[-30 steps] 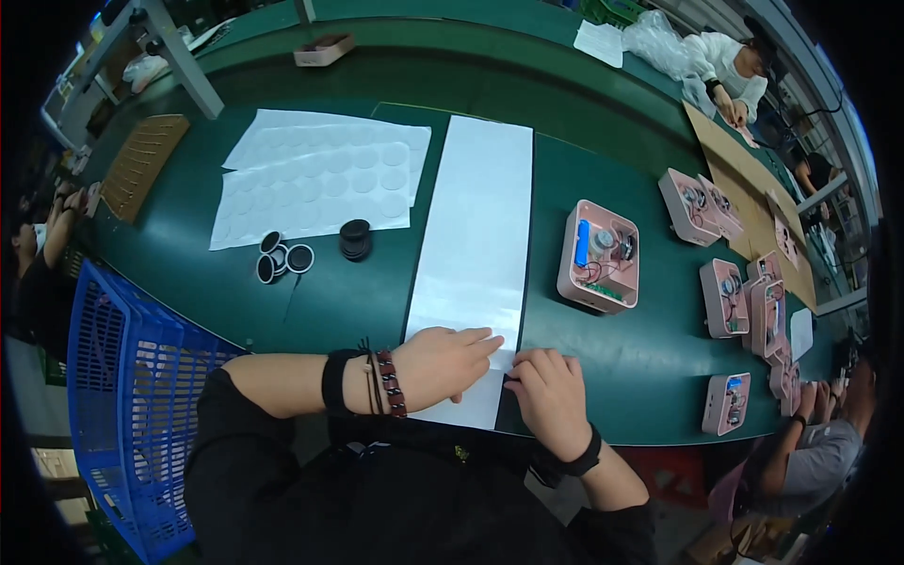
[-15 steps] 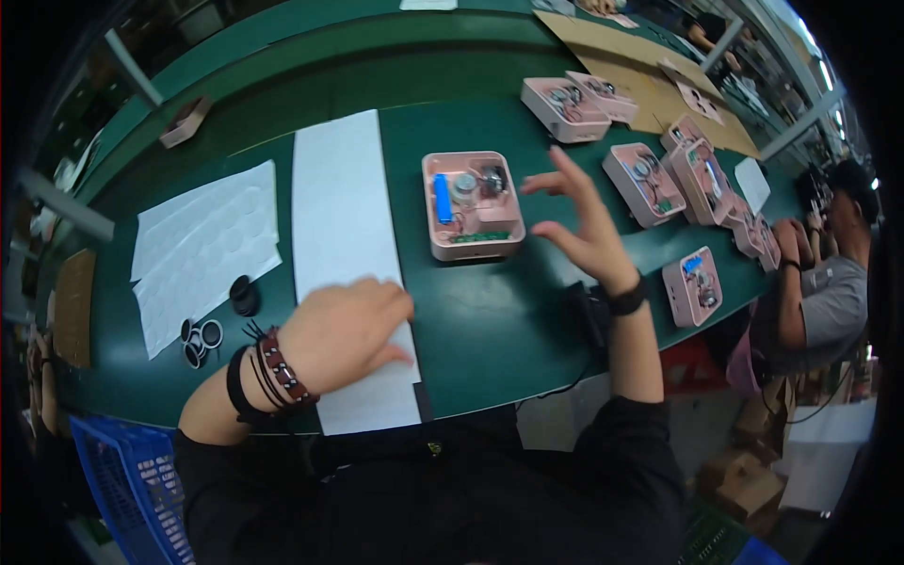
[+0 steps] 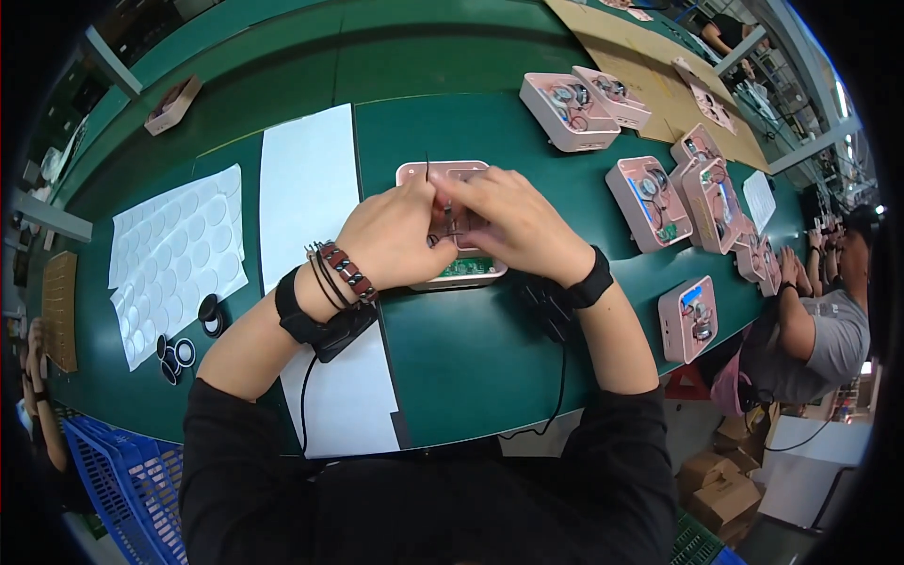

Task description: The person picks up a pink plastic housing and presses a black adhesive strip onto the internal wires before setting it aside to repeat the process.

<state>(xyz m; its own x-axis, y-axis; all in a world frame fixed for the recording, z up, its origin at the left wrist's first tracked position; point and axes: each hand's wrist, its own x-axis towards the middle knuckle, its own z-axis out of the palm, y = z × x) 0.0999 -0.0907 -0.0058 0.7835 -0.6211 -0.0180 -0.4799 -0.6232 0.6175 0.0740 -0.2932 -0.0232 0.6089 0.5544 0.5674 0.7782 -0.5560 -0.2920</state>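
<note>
Both of my hands meet over a pink open housing (image 3: 407, 175) in the middle of the green table. The closed fingers of my left hand (image 3: 397, 231) pinch a thin dark piece (image 3: 427, 164), which stands up above the fingertips; its kind cannot be made out. From the other side my right hand (image 3: 513, 226) bends its fingers down into the housing, thumb and fingertips close together. What those fingertips grip is hidden. A green circuit board (image 3: 468, 268) shows at the housing's near end. My hands cover most of the other parts inside.
White paper (image 3: 311, 188) lies left of the housing. Farther left are a sheet of round stickers (image 3: 179, 235) and black and white rings (image 3: 176, 356). Several pink housings with wired parts (image 3: 650, 202) stand at the right, near a seated co-worker (image 3: 829, 330). A blue crate (image 3: 141, 490) stands below left.
My left hand has moved from the white paper to the housing, and a thin dark piece now shows at its fingers. My right hand, spread open before, has come in and bent over the housing.
</note>
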